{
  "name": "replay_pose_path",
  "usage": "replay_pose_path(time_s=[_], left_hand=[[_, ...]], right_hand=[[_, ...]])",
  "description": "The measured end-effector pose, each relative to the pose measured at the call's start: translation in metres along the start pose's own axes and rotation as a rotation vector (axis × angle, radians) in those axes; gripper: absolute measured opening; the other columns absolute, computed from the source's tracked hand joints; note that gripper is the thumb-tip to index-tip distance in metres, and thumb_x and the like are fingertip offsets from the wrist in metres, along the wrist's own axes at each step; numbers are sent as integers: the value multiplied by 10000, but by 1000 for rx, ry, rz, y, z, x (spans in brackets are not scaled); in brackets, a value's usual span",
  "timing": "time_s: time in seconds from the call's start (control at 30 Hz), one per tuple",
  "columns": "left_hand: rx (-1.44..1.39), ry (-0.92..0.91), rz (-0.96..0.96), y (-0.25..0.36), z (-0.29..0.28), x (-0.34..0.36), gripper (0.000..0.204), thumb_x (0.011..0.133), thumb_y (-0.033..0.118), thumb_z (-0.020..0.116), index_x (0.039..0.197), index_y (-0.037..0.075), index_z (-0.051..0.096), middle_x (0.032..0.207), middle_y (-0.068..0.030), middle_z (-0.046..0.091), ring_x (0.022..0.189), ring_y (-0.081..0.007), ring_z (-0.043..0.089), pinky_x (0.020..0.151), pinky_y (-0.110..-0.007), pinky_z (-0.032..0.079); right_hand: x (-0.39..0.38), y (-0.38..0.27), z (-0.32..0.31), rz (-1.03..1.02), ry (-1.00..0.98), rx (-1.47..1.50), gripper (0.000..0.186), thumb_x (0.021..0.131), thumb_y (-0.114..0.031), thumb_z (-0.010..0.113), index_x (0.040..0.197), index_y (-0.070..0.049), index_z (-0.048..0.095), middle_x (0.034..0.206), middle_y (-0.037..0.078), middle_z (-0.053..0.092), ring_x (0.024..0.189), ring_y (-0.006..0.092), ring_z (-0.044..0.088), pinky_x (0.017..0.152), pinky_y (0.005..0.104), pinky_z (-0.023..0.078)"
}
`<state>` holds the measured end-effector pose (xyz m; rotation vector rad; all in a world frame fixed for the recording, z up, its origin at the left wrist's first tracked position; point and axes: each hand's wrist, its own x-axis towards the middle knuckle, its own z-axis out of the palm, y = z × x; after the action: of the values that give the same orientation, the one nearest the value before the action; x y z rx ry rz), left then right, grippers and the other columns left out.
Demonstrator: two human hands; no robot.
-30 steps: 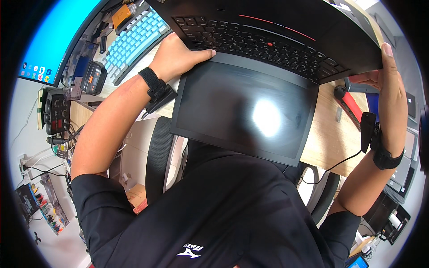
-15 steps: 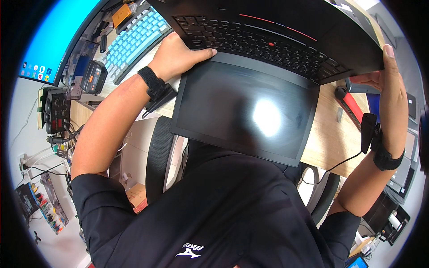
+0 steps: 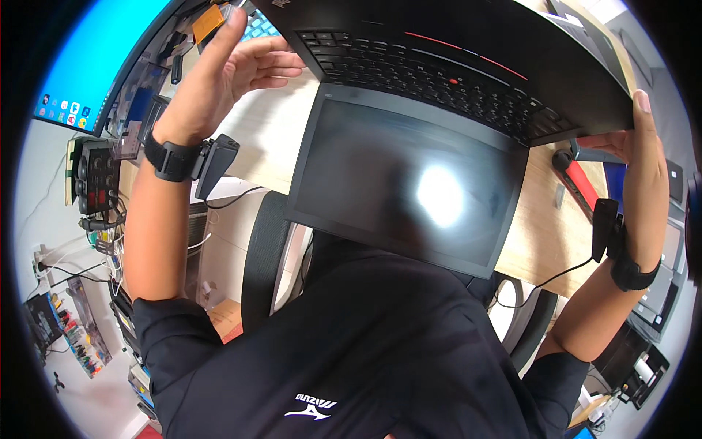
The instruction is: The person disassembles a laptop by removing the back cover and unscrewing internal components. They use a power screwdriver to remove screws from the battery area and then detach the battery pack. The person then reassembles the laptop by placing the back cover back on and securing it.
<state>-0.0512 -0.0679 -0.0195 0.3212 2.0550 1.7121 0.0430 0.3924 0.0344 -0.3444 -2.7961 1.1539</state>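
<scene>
A black laptop [image 3: 409, 175] is opened wide, its dark screen lying nearest my body with a bright reflection on it. Its keyboard base [image 3: 431, 80] stands tilted up at the far side, with a red pointing nub among the keys. My right hand [image 3: 635, 139] grips the base's right edge, thumb on the near face and fingers partly hidden behind. Beside the base's left edge is my left hand [image 3: 238, 73], fingers stretched out and thumb raised, nothing held. Its fingertips come close to that edge; whether they touch it, I cannot tell. Both wrists wear black straps with small devices.
A light wood desk [image 3: 274, 139] lies under the laptop. On the left are a lit monitor [image 3: 88, 58], a light-blue keyboard [image 3: 259, 28] and an orange box [image 3: 208, 23]. A red-and-black tool [image 3: 578, 183] rests at the right. A black chair [image 3: 265, 256] is below.
My left hand has let go of the laptop's left hinge corner and moved up and left, its fingers opening. The right hand keeps its grip; the laptop appears slightly shifted right in view.
</scene>
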Motion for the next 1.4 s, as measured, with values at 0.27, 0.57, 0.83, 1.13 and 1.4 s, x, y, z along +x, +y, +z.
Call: replay_pose_path(time_s=[0.27,0.57,0.83,1.13,1.4], left_hand=[[-1,71,-15,13,2,-7,900,1047,752,225,1260,18,700,1233,-210,731,1196,-294,691,1099,-413,476],[-59,78,-35,9,9,-14,943,1038,761,216,1272,-22,687,1259,-213,721,1215,-292,677,1121,-394,452],[-45,-9,132,-11,17,-53,895,1082,642,170,1453,-84,539,1480,-249,572,1414,-342,518,1216,-475,343],[382,-40,117,-13,34,-109,1046,913,733,599,1525,-104,457,1569,-258,479,1486,-349,437,1244,-447,265],[497,-201,159,-59,40,-126,955,911,401,778,1634,-4,304,1714,-206,279,1610,-379,190,1286,-479,176]], right_hand=[[-13,-10,5,-28,-7,52,723,1091,-581,371,1117,65,697,1007,181,770,969,278,745,1030,374,470],[-32,-11,7,10,19,142,719,1108,-557,347,1207,65,695,1067,185,767,1036,255,724,1067,370,447],[-78,-5,14,-190,1,15,721,1102,-531,310,1443,32,606,1337,191,674,1226,267,626,1142,395,364],[-149,27,30,-313,-169,-107,921,1041,-641,451,1500,158,440,1509,313,528,1410,432,520,1193,466,348],[-174,69,67,-447,-225,-245,1011,952,-607,633,1568,135,328,1548,365,439,1472,524,404,1205,554,321]])
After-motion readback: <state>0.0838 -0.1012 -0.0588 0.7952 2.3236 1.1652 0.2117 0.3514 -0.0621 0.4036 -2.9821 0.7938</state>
